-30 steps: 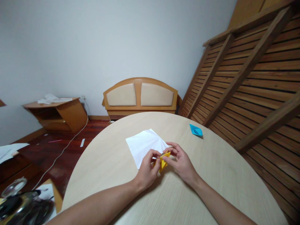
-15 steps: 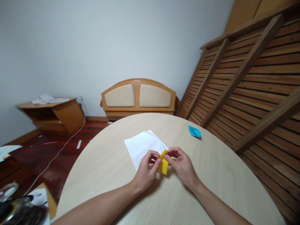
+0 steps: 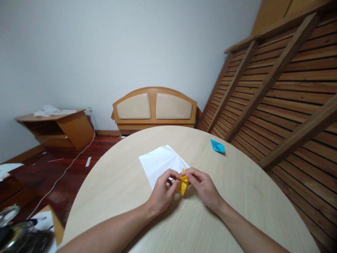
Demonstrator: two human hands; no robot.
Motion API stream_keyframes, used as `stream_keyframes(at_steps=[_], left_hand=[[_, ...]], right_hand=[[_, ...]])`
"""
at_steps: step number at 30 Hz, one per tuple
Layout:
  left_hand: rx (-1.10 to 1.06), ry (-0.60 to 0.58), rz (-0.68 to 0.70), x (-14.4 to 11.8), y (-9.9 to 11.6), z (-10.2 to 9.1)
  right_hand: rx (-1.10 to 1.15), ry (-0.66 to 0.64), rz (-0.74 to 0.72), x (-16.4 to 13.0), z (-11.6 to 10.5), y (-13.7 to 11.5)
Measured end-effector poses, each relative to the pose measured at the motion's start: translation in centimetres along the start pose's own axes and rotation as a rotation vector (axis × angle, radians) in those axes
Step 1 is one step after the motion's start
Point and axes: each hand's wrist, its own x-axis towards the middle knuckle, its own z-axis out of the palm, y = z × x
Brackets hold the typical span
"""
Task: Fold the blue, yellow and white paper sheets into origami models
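Observation:
Between my two hands is a small piece of folded yellow paper [image 3: 182, 188], held just above the table. My left hand [image 3: 163, 189] pinches its left side between thumb and fingers. On the other side, my right hand [image 3: 204, 186] grips the upper right part with thumb and forefinger. The fingertips hide some of the folds. Behind the hands a creased white paper sheet [image 3: 159, 161] lies flat, its near corner partly covered by my left hand. A folded blue paper boat [image 3: 217, 146] rests farther back on the right.
The round pale wooden table [image 3: 110, 189] fills the foreground. A slatted wooden frame [image 3: 263, 102] leans along the right side. Beyond the table stands a headboard [image 3: 155, 105]. At left are a low cabinet [image 3: 73, 130], a cable on the floor and a glass pot [image 3: 21, 237].
The yellow paper has been turned and its sides pulled into a narrower, more bunched shape. My right fingers have closed in over its top. The blue and white papers stay put.

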Motion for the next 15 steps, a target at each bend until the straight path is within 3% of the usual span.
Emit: stream_keyframes(at_steps=[15], left_hand=[[-0.023, -0.024, -0.024, 0.1, -0.1, 0.1]], right_hand=[[-0.058, -0.074, -0.053, -0.1, -1.1, 0.9]])
